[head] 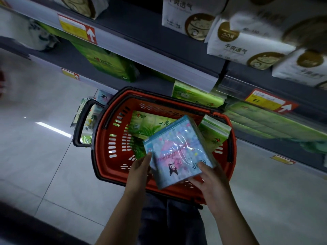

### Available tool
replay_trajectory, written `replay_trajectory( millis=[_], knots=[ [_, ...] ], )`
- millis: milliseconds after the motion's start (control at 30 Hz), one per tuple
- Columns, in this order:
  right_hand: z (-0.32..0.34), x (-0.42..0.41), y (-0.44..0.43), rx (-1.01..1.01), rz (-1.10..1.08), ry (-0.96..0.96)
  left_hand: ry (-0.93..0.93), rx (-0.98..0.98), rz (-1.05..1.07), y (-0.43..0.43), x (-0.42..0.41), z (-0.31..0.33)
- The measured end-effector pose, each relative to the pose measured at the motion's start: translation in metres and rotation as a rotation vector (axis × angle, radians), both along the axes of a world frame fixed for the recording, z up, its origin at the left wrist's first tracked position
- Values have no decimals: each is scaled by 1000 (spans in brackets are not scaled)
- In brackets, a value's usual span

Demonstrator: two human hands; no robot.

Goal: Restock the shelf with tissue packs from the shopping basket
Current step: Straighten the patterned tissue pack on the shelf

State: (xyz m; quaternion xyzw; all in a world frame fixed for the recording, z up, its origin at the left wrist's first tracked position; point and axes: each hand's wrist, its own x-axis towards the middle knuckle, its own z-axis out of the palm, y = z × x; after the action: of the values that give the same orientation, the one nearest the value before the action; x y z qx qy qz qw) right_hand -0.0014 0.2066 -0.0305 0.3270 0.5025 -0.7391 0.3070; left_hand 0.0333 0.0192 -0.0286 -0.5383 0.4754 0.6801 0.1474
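While I hold blue cartoon tissue pack [178, 151] over red shopping basket [104, 147]: left hand [139, 171] gripping edge, right hand [210, 179] clamped at corner; advise keeping level, clearing green tissue packs [150, 124].

Blue tissue pack [178, 151] tilted above red basket [113, 138] holding green packs [141, 126], perhaps two.

Both hands hold a blue tissue pack [178, 152], tilted, over the red basket [104, 161]. The left hand [139, 167] grips its left edge. The right hand [210, 181] grips its near right corner, thumb on the top face. Beyond the hands, green tissue packs [146, 126] lie in the basket. The shelf [159, 55] runs farther ahead, with white packs [247, 45] up and to the right of the right hand. A tiled floor [44, 156] lies left of the left hand.
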Motion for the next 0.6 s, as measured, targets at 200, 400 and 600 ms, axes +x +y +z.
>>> replay_trajectory(
  millis=[200, 400, 600],
  knots=[
    [15, -9, -8, -149, -67, -54, 107, 90, -2, -17, -7, 19],
    [47, -11, -19, -195, -112, -65, 149, 123, -55, -24, -14, 53],
    [90, -20, -30, -230, -84, 6, 183, 108, -79, -36, -20, 98]
  ],
)
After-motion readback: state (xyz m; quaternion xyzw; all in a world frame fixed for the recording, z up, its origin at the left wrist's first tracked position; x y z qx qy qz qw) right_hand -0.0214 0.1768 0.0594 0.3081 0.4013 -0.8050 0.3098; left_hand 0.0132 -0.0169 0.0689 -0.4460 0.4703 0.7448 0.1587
